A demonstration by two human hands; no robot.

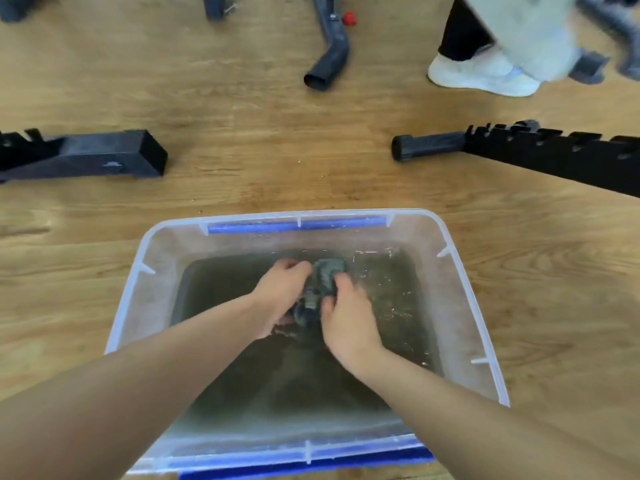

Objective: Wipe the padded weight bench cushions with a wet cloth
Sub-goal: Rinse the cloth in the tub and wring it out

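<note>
- My left hand (281,292) grips the cloth (327,276), fingers curled round it.
- The cloth is bunched between both hands, in the dark water (388,292) of the tub (448,271).
- My right hand (346,320) squeezes its other side.
- I judge I am wetting or rinsing it. No cushion is in view, so I cannot tell how much wiping is left.

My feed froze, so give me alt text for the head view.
The left hand and right hand grip a dark wet cloth between them in a clear plastic tub of murky water. The tub stands on a wooden floor, with black metal frame parts lying beyond it and another person's white shoe at top right.
</note>
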